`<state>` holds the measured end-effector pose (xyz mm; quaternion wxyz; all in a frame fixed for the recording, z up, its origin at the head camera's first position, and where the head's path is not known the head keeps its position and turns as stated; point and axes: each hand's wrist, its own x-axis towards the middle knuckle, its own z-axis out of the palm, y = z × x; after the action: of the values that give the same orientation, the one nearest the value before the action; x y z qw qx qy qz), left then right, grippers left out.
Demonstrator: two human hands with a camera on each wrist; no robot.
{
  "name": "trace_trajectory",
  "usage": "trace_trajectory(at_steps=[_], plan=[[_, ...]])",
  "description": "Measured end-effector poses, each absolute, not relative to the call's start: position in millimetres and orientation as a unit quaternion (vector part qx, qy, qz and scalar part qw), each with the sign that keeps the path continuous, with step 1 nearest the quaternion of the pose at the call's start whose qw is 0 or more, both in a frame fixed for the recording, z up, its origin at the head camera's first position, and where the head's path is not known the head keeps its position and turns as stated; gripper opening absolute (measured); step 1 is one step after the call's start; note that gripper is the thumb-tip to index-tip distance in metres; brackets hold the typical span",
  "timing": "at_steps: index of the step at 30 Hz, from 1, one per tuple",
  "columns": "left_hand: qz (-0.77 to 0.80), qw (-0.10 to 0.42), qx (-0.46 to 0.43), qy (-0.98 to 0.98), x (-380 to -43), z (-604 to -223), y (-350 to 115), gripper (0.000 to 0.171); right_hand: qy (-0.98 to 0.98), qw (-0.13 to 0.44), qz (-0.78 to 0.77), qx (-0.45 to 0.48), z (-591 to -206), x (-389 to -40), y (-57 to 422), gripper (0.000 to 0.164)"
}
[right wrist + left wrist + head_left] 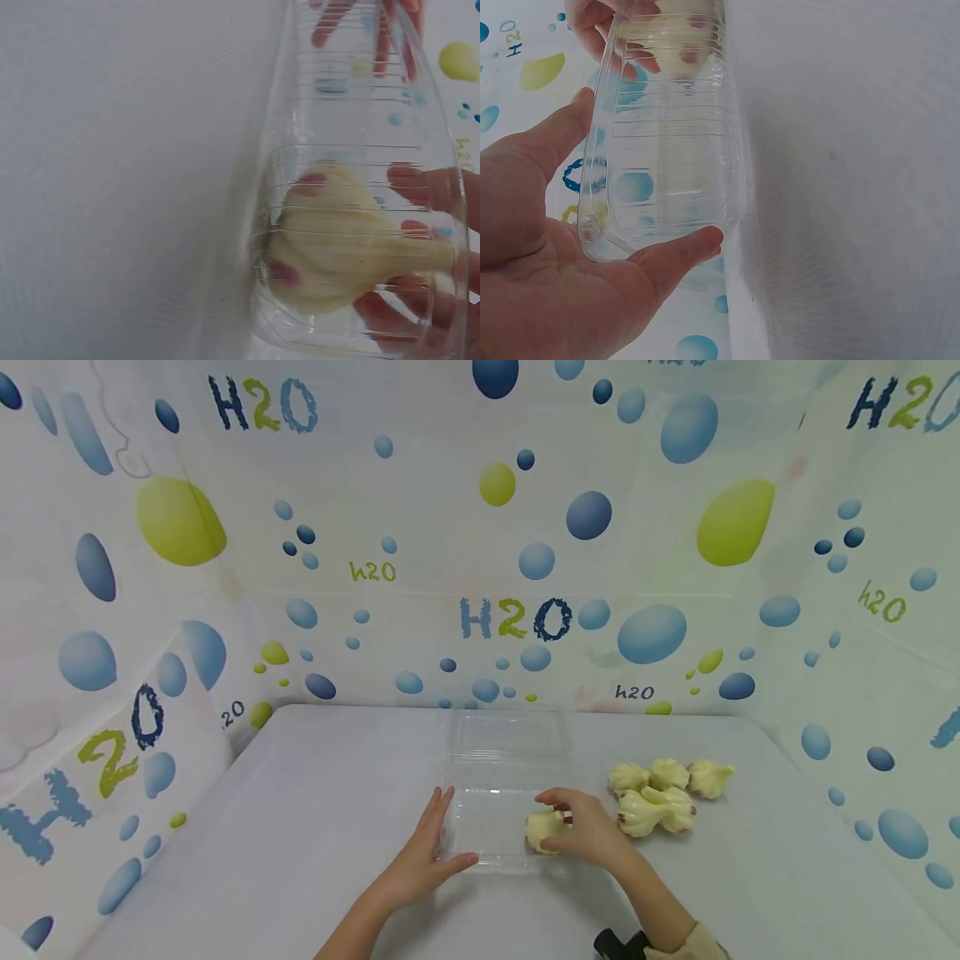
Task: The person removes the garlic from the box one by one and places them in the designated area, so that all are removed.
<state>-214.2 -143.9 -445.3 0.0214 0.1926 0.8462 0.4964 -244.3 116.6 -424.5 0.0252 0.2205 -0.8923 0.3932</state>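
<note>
A clear plastic clamshell container [487,827] lies on the white table with its lid folded back. My left hand [423,868] rests against its left end, fingers and thumb spread along the corners; the left wrist view shows the thumb and fingers [679,259] straight at the wall. Inside the right end sits a pale garlic bulb [538,833] with purplish patches. My right hand [588,833] holds this bulb from the right, thumb in front and fingers behind. Through the clear wall in the right wrist view, the fingers surround the stem of the garlic bulb [326,247].
Several more garlic bulbs [652,797] lie in a cluster on the table, right of the container. The transparent lid [510,739] extends toward the back edge. Behind the table [322,793] hangs a patterned curtain [420,502]. A black object [621,945] shows by my right sleeve.
</note>
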Motion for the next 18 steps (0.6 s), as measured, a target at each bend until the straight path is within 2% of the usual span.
trace_trajectory(at_steps=[8,18], plan=[[0.505,0.025,0.196,0.840,-214.8,-446.3,-144.7,0.092,-0.901,0.027,0.360,0.243,-431.9,-250.6,111.7,0.043],[0.496,0.020,0.193,0.846,-215.3,-447.1,-144.0,0.092,-0.912,0.042,0.329,0.242,-433.7,-253.7,100.5,0.049]])
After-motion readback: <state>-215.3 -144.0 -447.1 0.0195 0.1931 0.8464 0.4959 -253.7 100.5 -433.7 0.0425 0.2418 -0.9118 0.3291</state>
